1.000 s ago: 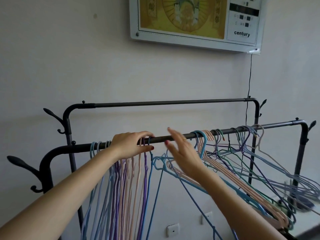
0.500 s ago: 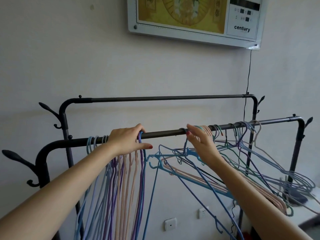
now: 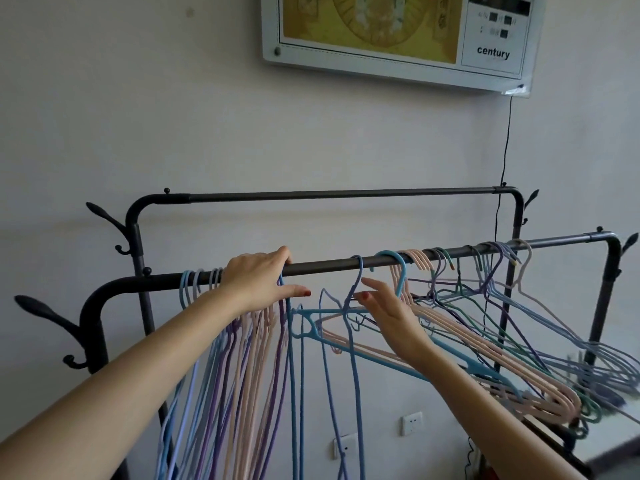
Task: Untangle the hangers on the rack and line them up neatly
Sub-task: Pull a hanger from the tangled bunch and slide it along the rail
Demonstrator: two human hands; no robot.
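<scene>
A black metal rack [image 3: 346,263] is seen in front of a pale wall, with a front rail and a higher back rail [image 3: 339,195]. The front rail is loaded with thin hangers in blue, purple, pink and green.

The left hand [image 3: 258,280] is laid over the front rail, with the fingers curled over the top of the bar and the thumb stretched out below it. A tidy group of hangers [image 3: 239,358] hangs straight down under this hand and to its left; their hooks are partly hidden by the hand, so it cannot be told if any hook is gripped.

The right hand [image 3: 388,318] is held just below the rail, half open, with the fingers spread and pointed up and to the left. Its fingertips are touching or almost touching the neck of a blue-purple hanger [image 3: 355,296], whose hook is placed on the rail between the two hands. Nothing is clearly closed inside this hand.

To the right, a tangled group of hangers [image 3: 485,327] is seen, tilted and crossed over each other, with the lower ends spread out to the far right. A light blue hanger [image 3: 394,271] is hooked at its left edge, just beside the right hand.

On the wall above, a framed panel [image 3: 398,36] with the word "century" is mounted, and a thin black cable [image 3: 506,140] runs down from it.
</scene>
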